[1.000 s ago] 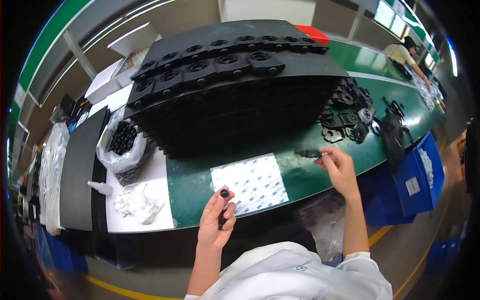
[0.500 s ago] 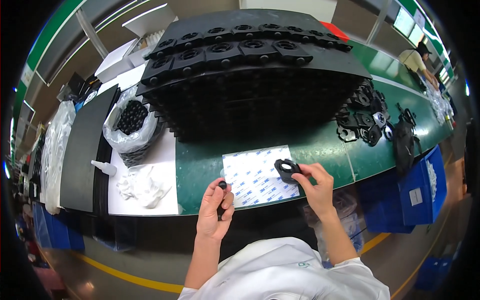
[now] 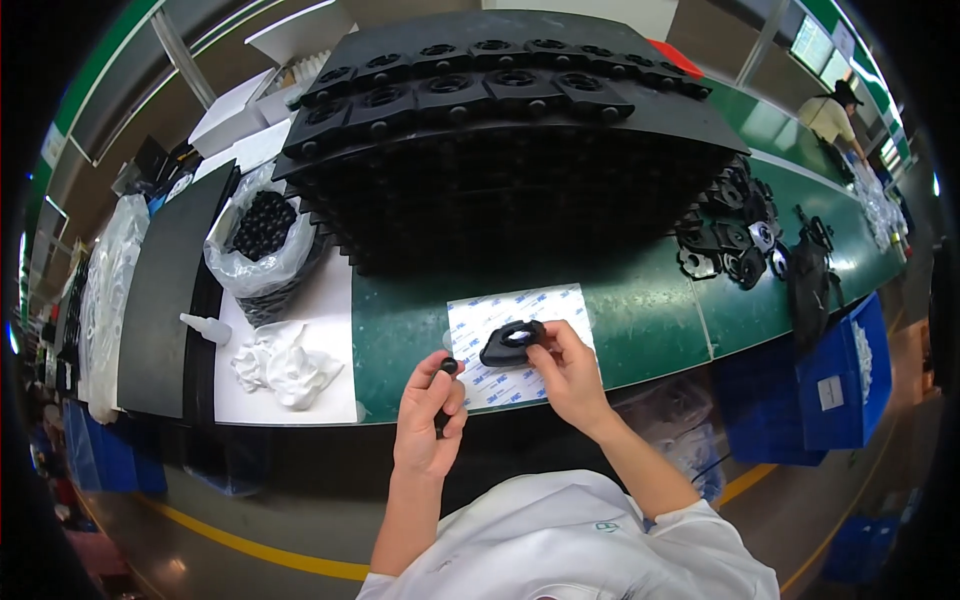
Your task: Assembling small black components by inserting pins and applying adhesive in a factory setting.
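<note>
Between thumb and index finger of my left hand (image 3: 425,425) sits a small round black ball (image 3: 449,366). Something dark also shows under the curled fingers of that hand, too covered to name. My right hand (image 3: 573,385) pinches a black plastic part (image 3: 503,348) by its right end. This part has a round opening and a tapering left end, and it is tilted above a white sheet with blue print (image 3: 478,312). A gap separates the ball from the part.
A tall stack of black boards (image 3: 500,190) carries rows of similar parts. On the left stand a plastic bag of black balls (image 3: 264,225), a dropper bottle (image 3: 207,328) and white cloth (image 3: 287,368). Loose parts (image 3: 735,237) lie right, near blue bins (image 3: 845,395). A co-worker (image 3: 830,115) stands far right.
My right hand has moved left with the black plastic part, bringing it closer to my left hand and turning it. The left hand with the ball has barely moved.
</note>
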Demonstrator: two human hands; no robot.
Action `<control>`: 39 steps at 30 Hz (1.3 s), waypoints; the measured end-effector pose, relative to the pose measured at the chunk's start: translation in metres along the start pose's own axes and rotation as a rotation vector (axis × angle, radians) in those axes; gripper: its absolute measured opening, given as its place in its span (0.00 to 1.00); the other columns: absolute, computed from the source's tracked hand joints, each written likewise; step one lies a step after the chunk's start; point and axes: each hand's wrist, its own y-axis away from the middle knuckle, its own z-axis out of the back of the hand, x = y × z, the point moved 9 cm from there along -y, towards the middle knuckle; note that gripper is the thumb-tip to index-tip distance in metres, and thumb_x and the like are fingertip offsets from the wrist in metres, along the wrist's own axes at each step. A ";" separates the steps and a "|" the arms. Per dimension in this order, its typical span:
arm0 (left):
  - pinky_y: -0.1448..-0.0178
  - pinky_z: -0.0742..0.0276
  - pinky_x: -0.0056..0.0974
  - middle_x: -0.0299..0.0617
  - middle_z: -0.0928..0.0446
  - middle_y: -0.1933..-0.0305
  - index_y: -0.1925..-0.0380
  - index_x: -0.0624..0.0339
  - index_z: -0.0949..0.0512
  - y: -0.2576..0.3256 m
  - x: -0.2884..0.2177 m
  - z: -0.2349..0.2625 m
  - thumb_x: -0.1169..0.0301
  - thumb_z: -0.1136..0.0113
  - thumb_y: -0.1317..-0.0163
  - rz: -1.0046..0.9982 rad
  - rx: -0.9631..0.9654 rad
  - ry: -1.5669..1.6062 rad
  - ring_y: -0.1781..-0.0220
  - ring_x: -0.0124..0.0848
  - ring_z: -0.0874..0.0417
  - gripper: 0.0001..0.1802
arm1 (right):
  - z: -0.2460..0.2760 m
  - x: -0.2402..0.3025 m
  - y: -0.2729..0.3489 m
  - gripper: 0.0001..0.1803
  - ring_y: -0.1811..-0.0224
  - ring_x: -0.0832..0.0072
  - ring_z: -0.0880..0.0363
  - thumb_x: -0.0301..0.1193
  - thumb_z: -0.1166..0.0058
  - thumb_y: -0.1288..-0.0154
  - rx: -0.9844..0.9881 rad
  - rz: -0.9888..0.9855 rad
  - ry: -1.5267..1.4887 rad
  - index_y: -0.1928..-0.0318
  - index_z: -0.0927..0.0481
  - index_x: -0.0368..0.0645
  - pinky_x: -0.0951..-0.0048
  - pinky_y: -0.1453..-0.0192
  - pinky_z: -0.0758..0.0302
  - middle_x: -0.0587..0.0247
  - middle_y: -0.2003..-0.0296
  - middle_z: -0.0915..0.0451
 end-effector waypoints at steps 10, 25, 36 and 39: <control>0.83 0.44 0.21 0.38 0.25 0.60 0.56 0.57 0.28 0.001 -0.001 0.003 0.72 0.44 0.39 0.006 -0.011 0.008 0.75 0.18 0.36 0.11 | -0.001 0.007 0.000 0.06 0.73 0.81 0.29 0.20 0.53 0.38 -0.028 0.108 0.254 0.59 0.31 0.37 0.81 0.67 0.32 0.64 0.72 0.25; 0.82 0.45 0.21 0.34 0.26 0.64 0.55 0.62 0.26 -0.001 0.001 0.003 0.75 0.44 0.40 0.003 -0.070 -0.062 0.77 0.16 0.37 0.13 | -0.007 0.010 0.004 0.08 0.73 0.79 0.31 0.18 0.53 0.39 -0.025 0.172 0.214 0.59 0.30 0.39 0.80 0.71 0.34 0.66 0.70 0.28; 0.82 0.50 0.21 0.35 0.28 0.70 0.59 0.65 0.24 -0.013 0.010 -0.026 0.82 0.40 0.47 -0.064 -0.034 -0.326 0.81 0.14 0.39 0.14 | -0.011 -0.008 0.007 0.12 0.59 0.81 0.31 0.32 0.56 0.32 0.106 -0.328 -0.815 0.50 0.32 0.45 0.78 0.60 0.33 0.70 0.59 0.27; 0.82 0.51 0.21 0.32 0.30 0.75 0.59 0.65 0.23 -0.014 0.013 -0.029 0.81 0.40 0.47 -0.071 -0.006 -0.396 0.82 0.13 0.41 0.13 | -0.009 -0.008 0.006 0.12 0.59 0.81 0.31 0.32 0.56 0.32 0.095 -0.322 -0.806 0.50 0.32 0.45 0.78 0.60 0.34 0.70 0.60 0.27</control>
